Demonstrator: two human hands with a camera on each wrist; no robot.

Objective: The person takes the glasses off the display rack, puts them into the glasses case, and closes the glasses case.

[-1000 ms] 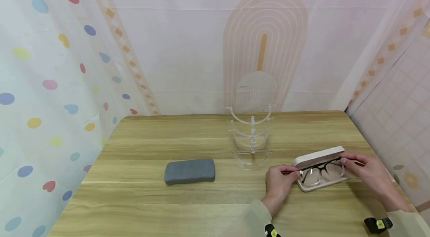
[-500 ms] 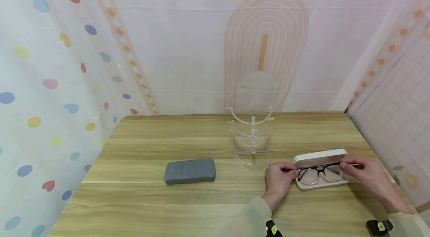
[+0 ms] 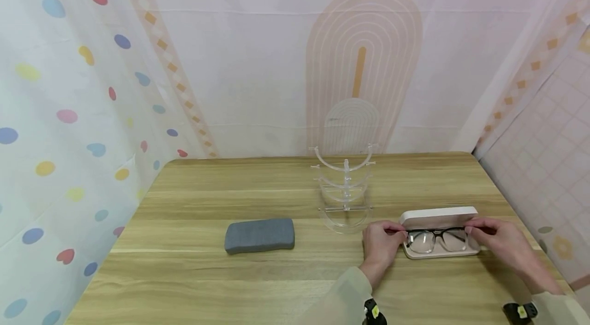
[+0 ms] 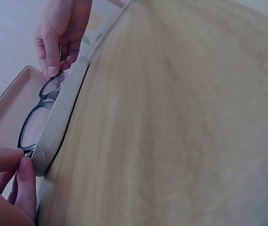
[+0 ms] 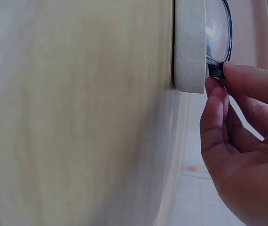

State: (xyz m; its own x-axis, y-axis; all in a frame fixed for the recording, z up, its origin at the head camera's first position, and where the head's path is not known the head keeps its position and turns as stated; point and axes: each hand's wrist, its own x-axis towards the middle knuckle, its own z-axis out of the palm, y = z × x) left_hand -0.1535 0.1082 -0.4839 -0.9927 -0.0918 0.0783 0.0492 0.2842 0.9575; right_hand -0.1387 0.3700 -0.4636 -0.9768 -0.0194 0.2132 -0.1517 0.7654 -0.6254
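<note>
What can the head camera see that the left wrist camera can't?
Only the head view shows the grey case, the clear stand and the patterned curtains. Only the left wrist view shows, up close, the left hand's fingers pinching the end of the glasses. Both show the left hand, the right hand, the glasses, the open cream case and the wooden table.

Light wood-grain worktop [image 3: 207, 274], rounded far-left corner. Fabric backdrops [image 3: 258, 59] enclose it on three sides: left panel white with multicoloured dots and hearts, back panel pale pink with a printed orange arch and a diagonal band of orange diamonds, right panel pink grid tile pattern. Lighting soft, even, no hard shadows. No window or floor visible.
</note>
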